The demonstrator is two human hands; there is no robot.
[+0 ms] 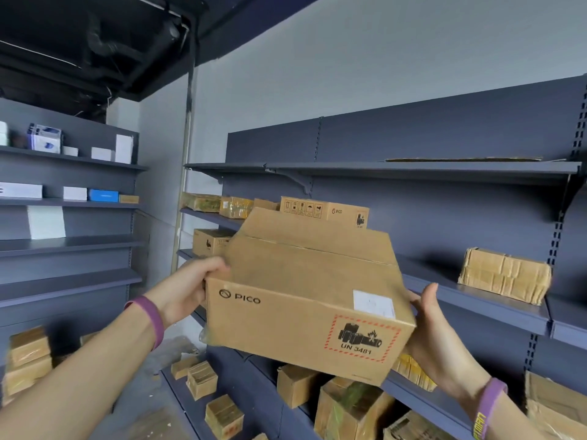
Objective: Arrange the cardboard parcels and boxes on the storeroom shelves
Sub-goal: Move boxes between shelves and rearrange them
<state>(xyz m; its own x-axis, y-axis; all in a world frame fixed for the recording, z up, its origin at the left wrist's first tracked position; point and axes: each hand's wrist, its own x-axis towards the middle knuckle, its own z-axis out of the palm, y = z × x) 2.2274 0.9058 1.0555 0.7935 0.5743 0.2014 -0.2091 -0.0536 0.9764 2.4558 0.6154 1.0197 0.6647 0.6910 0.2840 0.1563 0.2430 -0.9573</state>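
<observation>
Before grey shelves, the box is held aloft: left hand curled over its top-left edge, right hand pressed to its right side, thumb up, fingers hidden.

To your right, the middle shelf is bare up to a crumpled taped parcel; further left, a PICO box and wrapped parcels occupy it.

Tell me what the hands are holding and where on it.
The PICO box: the left hand grips its left end at the top edge, and the right hand presses against its right end.
</observation>
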